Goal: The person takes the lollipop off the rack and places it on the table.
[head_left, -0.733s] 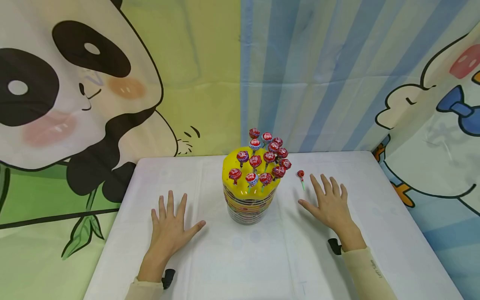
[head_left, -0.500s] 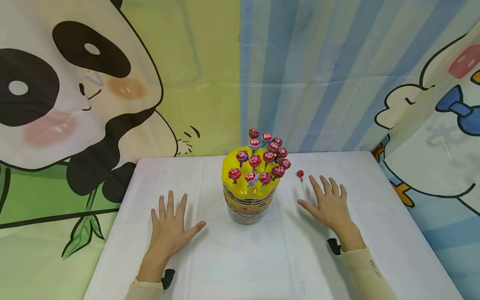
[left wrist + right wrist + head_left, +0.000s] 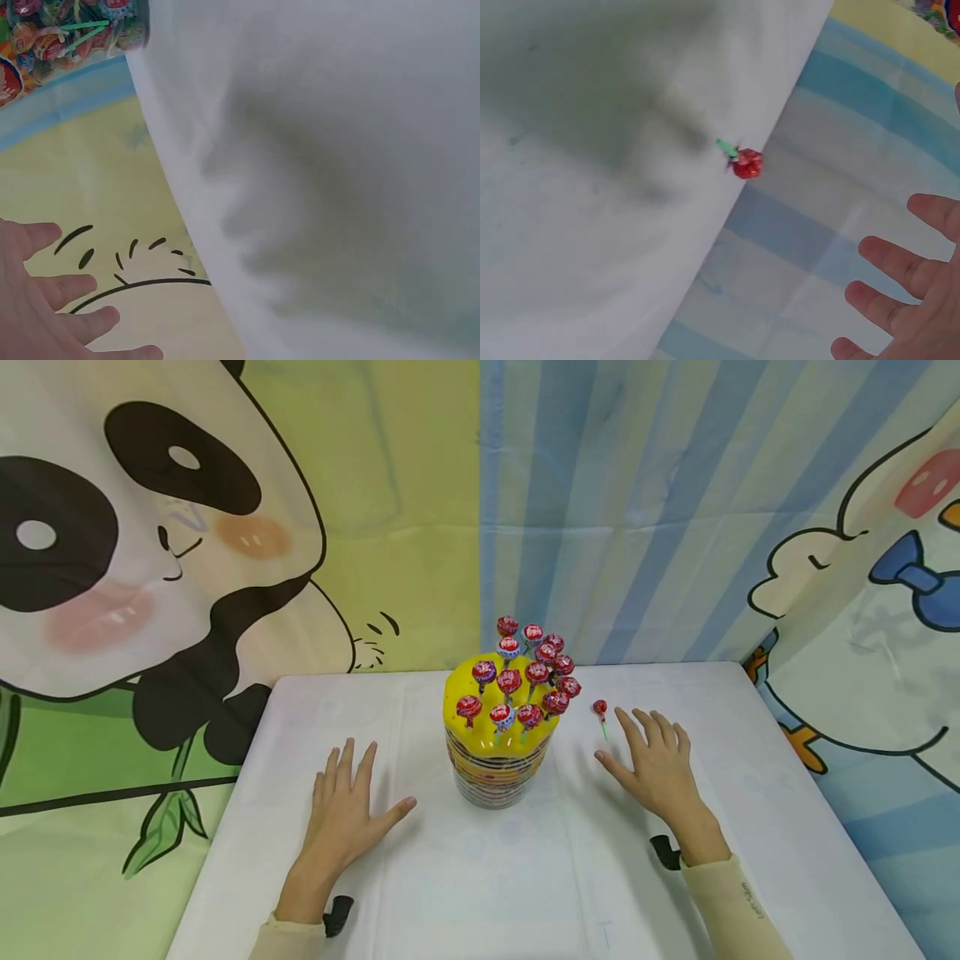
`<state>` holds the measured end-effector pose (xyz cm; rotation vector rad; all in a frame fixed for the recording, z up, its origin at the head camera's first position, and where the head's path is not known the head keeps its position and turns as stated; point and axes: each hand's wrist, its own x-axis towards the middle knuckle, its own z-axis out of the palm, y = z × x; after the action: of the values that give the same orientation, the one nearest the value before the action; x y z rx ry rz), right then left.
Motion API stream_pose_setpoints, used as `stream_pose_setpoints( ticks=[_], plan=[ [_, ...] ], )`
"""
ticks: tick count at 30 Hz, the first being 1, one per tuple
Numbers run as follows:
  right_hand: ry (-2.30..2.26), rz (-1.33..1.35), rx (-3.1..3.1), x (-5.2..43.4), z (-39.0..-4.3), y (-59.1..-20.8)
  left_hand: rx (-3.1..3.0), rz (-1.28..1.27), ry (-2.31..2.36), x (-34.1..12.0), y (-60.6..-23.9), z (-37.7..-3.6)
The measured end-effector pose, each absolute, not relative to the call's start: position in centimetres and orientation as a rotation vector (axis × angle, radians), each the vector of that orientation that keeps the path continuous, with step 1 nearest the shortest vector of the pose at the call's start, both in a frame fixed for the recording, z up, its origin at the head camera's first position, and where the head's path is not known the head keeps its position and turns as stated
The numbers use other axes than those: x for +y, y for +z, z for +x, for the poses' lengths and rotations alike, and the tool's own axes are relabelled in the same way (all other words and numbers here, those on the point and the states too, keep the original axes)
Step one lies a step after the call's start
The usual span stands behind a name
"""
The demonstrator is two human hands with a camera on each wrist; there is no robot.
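Your left hand (image 3: 343, 803) has slid slightly right and farther across the table (image 3: 510, 877), its fingers now closer together, flat and holding nothing. Your right hand (image 3: 654, 768) has crept farther, fingers spread and empty, near the loose lollipop (image 3: 600, 710) lying right of the lollipop stand (image 3: 498, 752).

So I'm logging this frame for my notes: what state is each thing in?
Left hand: open, fingers spread, empty.
Right hand: open, fingers spread, empty.
Yellow-topped round lollipop stand: upright, lollipops stuck in its top.
Loose red lollipop with green stick: lying flat, just beyond the right fingertips.
White table: covered with a cloth.
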<state>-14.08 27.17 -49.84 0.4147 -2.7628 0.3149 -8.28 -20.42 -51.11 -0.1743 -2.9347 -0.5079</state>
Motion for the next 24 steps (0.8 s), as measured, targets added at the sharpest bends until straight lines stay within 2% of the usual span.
stream_pose_setpoints(
  ticks=[12, 24],
  plan=[
    [0.642, 0.601, -2.531, 24.9, -13.4, -46.2, -2.813, -0.228, -0.763, -18.9, -48.7, -8.6],
    [1.167, 0.61, -2.325, 21.4, -12.5, -41.9, -2.69, -0.35, -0.991, -16.0, -45.6, -9.3]
  ],
)
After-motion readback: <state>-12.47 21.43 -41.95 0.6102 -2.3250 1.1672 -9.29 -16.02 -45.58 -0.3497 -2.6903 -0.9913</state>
